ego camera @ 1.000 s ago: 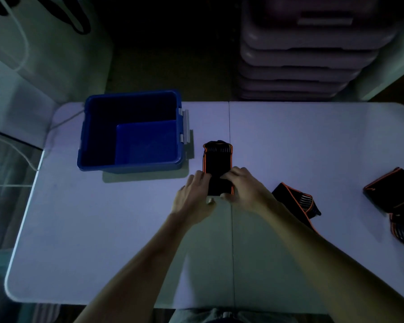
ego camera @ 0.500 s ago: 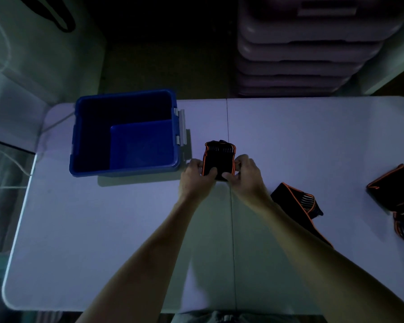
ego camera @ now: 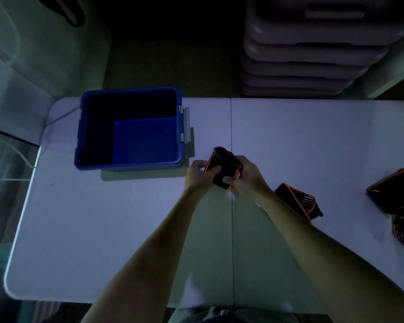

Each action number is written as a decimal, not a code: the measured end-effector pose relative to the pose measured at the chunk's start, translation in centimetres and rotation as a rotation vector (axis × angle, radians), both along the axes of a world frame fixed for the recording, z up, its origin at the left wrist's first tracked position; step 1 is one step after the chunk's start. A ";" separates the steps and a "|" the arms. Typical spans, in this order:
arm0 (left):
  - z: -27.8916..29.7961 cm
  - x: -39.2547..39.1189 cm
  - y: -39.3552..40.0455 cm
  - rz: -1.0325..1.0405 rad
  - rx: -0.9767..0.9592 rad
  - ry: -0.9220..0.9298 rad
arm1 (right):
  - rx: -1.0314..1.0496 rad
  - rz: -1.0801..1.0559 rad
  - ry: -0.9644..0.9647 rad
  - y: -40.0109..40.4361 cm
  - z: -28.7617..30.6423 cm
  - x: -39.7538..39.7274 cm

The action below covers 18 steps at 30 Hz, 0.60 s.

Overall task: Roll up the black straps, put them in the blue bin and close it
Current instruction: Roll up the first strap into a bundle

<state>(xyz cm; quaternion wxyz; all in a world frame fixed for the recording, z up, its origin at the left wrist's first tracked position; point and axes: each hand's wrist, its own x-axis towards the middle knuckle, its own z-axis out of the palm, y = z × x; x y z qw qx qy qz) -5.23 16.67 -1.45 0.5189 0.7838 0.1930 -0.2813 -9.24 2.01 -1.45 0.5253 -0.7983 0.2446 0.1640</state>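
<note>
Both hands, left hand (ego camera: 197, 174) and right hand (ego camera: 245, 177), clasp a rolled black strap (ego camera: 223, 167) near the blue bin (ego camera: 128, 165); it looks soft, light, probably springy, so grasp it around the middle.

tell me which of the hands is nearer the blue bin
Left. The left hand sits just off the blue bin's near right corner, gripping the rolled strap. The right hand grips the strap's far side, farther from the bin.

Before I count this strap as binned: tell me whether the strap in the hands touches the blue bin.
Apart. The head view shows bare table between the strap, gripped by the left hand and right hand, and the blue bin.
</note>
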 end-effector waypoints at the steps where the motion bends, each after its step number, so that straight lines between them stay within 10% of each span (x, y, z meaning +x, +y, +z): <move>1: 0.1 -0.6 0.4 0.020 -0.028 0.021 | 0.000 0.007 -0.005 0.3 0.4 -0.7; 18: 1.6 -11.1 20.2 0.438 0.047 -0.058 | 0.075 0.366 -0.117 19.2 1.9 -4.5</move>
